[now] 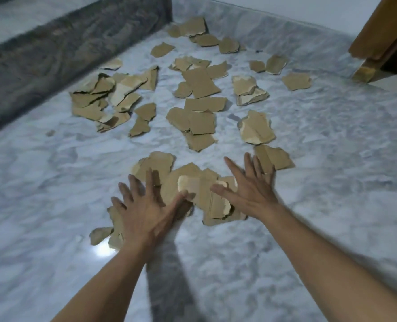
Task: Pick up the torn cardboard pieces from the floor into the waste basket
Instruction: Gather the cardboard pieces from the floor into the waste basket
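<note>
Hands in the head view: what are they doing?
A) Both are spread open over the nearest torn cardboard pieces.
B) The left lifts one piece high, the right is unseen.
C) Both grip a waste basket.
A: the left hand and right hand have straight, spread fingers at the nearest torn cardboard pieces on the marble floor.

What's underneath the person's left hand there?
The left hand spreads over torn cardboard pieces on the marble floor. What lies directly beneath its palm is covered.
</note>
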{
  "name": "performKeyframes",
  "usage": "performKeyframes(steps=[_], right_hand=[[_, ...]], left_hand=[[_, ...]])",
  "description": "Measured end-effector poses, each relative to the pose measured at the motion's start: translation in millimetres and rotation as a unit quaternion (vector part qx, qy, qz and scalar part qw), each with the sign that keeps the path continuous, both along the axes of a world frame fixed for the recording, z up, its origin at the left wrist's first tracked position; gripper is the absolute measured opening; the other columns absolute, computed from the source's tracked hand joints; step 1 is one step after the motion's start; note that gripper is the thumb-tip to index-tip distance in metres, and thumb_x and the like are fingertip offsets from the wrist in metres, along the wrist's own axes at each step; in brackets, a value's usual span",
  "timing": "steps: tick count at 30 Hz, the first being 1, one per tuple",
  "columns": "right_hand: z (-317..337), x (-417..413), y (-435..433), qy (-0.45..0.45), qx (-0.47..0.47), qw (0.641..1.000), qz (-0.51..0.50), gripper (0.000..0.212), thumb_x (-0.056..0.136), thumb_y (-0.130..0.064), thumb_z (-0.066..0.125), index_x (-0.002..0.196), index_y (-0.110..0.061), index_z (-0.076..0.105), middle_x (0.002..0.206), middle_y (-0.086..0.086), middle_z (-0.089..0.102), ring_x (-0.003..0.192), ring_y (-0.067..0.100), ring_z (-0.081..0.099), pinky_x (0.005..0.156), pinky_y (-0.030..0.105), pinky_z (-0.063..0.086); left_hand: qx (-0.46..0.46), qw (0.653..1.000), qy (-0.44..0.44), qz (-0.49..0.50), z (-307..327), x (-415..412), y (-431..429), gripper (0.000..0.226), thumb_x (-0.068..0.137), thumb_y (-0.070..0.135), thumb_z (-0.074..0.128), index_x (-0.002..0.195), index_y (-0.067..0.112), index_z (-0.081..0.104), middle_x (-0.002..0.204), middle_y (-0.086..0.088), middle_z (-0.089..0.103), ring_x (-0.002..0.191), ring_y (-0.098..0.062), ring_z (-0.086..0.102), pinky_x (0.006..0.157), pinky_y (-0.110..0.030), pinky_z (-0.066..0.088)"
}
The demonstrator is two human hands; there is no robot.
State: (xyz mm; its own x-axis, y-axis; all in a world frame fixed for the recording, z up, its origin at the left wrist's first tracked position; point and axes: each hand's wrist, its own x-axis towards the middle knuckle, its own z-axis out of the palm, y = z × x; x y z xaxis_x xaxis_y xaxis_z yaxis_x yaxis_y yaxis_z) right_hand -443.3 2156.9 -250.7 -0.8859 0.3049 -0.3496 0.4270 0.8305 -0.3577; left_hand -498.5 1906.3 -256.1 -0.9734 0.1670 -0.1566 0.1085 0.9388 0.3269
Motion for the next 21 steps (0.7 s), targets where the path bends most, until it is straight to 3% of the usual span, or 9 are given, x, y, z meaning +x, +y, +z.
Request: performKeyframes(steps=[3, 5, 7, 9, 12, 15, 18, 21], right_hand=[[-1, 4, -24, 0.017, 0.022, 0.997, 0.073, 0.116, 0.059, -0.105, 0.031, 0.157, -0.052, -0.002, 0.17, 0.005, -0.016, 0.155, 0.023, -0.02, 0.12, 0.063, -0.01], [-2, 6, -35, 0.031, 0.043, 0.993, 0.107, 0.12, 0.057, -0.103, 0.041, 0.158, -0.049, 0.004, 0.171, 0.004, -0.011, 0.155, 0.024, -0.013, 0.121, 0.06, -0.003], [2, 3, -40, 0.064, 0.048, 0.992, 0.101, 0.124, 0.055, -0.101, 0.05, 0.158, -0.048, 0.005, 0.17, 0.002, -0.011, 0.155, 0.026, -0.011, 0.122, 0.058, 0.0], [10, -1, -35, 0.078, 0.055, 0.993, 0.071, 0.133, 0.049, -0.103, 0.051, 0.157, -0.051, -0.007, 0.168, 0.003, -0.025, 0.153, 0.03, -0.023, 0.119, 0.066, -0.009], [15, -6, -18, 0.007, 0.027, 1.0, -0.01, 0.141, 0.042, -0.108, 0.046, 0.151, -0.053, -0.025, 0.161, 0.009, -0.037, 0.148, 0.039, -0.033, 0.109, 0.078, -0.014], [13, -12, -23, -0.045, 0.006, 0.999, 0.022, 0.143, 0.04, -0.107, 0.047, 0.15, -0.053, -0.026, 0.164, 0.01, -0.032, 0.148, 0.039, -0.033, 0.109, 0.078, -0.013], [13, -19, -37, -0.043, 0.003, 0.997, 0.056, 0.146, 0.042, -0.104, 0.054, 0.154, -0.049, -0.022, 0.166, 0.006, -0.029, 0.149, 0.037, -0.032, 0.111, 0.074, -0.015], [26, -22, -41, -0.027, 0.022, 0.998, 0.047, 0.147, 0.049, -0.094, 0.066, 0.16, -0.037, -0.011, 0.171, 0.001, -0.006, 0.156, 0.032, -0.009, 0.12, 0.067, 0.003]], left_hand=[[0.155, 0.988, 0.012, -0.023, 2, -14, 14, 0.115, 0.067, 0.099, 0.033, 0.159, 0.04, -0.003, 0.169, -0.001, -0.004, 0.156, -0.021, -0.005, 0.123, -0.057, 0.004], [0.192, 0.98, 0.05, -0.009, 11, -26, 7, 0.115, 0.066, 0.099, 0.039, 0.158, 0.043, -0.002, 0.169, 0.004, -0.003, 0.156, -0.02, -0.007, 0.122, -0.062, 0.003], [0.127, 0.988, 0.08, 0.018, 20, -38, -11, 0.118, 0.061, 0.102, 0.037, 0.156, 0.047, -0.005, 0.169, 0.0, -0.003, 0.155, -0.031, -0.01, 0.116, -0.068, -0.004], [0.055, 0.997, 0.041, 0.039, 20, -44, -32, 0.122, 0.055, 0.106, 0.031, 0.153, 0.05, -0.015, 0.169, -0.005, -0.009, 0.152, -0.043, -0.014, 0.111, -0.074, -0.006], [-0.012, 0.999, -0.027, -0.032, 3, -34, -49, 0.126, 0.051, 0.109, 0.018, 0.15, 0.046, -0.029, 0.167, -0.008, -0.02, 0.15, -0.039, -0.024, 0.114, -0.071, -0.011], [0.013, 0.997, -0.011, -0.082, -8, -25, -48, 0.128, 0.056, 0.107, 0.021, 0.153, 0.038, -0.027, 0.167, -0.004, -0.018, 0.152, -0.026, -0.024, 0.119, -0.058, -0.016], [0.029, 0.994, 0.017, -0.102, -9, -35, -41, 0.124, 0.063, 0.104, 0.019, 0.156, 0.033, -0.024, 0.168, -0.004, -0.015, 0.152, -0.023, -0.023, 0.121, -0.055, -0.013], [0.014, 0.987, 0.021, -0.157, -10, -44, -23, 0.116, 0.068, 0.101, 0.01, 0.157, 0.033, -0.019, 0.169, -0.002, -0.012, 0.153, -0.025, -0.022, 0.121, -0.056, -0.012]])
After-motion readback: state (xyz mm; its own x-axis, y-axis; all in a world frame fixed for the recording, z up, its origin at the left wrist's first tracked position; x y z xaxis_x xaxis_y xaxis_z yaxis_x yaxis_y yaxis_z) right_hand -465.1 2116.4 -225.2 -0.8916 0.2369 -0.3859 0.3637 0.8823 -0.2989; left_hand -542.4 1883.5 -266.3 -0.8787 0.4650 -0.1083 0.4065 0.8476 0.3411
